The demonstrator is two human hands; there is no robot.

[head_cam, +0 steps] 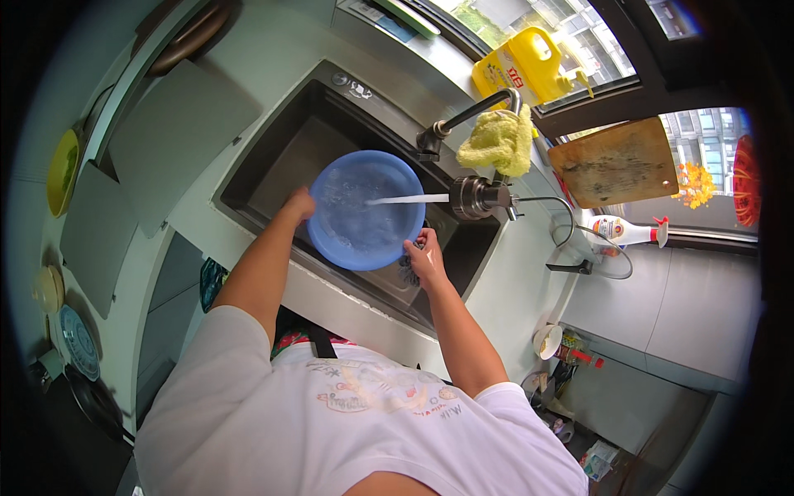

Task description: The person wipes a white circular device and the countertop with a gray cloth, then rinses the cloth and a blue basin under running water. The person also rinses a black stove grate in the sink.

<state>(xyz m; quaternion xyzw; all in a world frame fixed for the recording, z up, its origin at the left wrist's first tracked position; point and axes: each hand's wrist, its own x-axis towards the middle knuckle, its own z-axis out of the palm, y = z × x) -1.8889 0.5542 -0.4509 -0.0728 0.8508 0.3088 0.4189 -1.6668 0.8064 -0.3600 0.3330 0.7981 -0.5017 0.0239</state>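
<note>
A blue plastic basin [366,242] is held over the dark sink [273,142], with water in it. From the faucet head [477,197] a white stream runs into the basin. My left hand [300,204] grips the basin's left rim. At the lower right rim, my right hand [428,257] holds the basin, and a grey scrubber [408,271] is tucked under the same hand. The basin hides part of the sink floor and some of my fingers.
A yellow cloth [499,139] hangs on the faucet pipe. Behind it stand a yellow detergent jug [518,68] and a wooden cutting board [614,162] by the window. A white spray bottle [623,230] is at the right. Open cabinet doors [180,142] jut out on the left.
</note>
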